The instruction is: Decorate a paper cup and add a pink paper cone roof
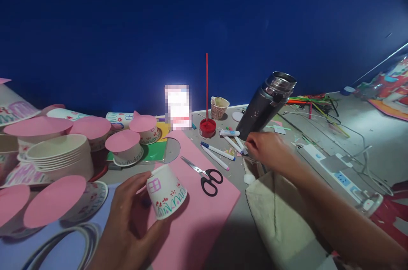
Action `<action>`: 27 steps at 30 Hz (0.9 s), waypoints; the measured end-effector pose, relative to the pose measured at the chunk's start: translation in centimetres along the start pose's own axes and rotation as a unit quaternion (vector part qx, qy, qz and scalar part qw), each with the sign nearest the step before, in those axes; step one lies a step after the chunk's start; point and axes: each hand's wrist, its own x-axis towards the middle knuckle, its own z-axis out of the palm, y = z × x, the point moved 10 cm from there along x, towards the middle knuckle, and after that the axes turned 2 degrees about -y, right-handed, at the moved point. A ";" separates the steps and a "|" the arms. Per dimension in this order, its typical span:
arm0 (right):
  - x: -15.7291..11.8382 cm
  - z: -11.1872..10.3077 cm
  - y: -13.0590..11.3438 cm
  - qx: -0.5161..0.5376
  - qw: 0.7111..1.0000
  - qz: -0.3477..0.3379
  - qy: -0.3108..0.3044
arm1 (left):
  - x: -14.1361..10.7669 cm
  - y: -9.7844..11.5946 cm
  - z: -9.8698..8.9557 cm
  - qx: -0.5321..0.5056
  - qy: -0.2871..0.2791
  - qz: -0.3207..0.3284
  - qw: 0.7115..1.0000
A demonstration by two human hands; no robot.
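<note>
At lower centre, the left hand pinches the cup, ideally lightly so its wall won't dent, while right of centre the right hand curls near markers, its grip unclear.

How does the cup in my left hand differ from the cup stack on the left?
The held cup has a drawn window and flowers; the cup stack looks plain where visible. The held cup's rim faces down; the cup stack's rims face up. The left hand grips the held cup; no hand touches the cup stack. Both look whitish.
</note>
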 end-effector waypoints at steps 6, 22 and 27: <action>1.8 4.7 -0.2 -0.001 0.999 0.015 -0.031 | -0.1 0.0 -0.1 0.015 0.014 -0.002 1.000; -4.4 3.0 2.0 0.327 0.928 -0.100 -0.146 | -0.8 2.4 1.3 0.139 0.026 0.183 0.973; -5.1 2.9 -2.7 0.506 0.833 -0.153 -0.165 | -1.1 4.3 1.4 0.199 -0.010 0.242 0.950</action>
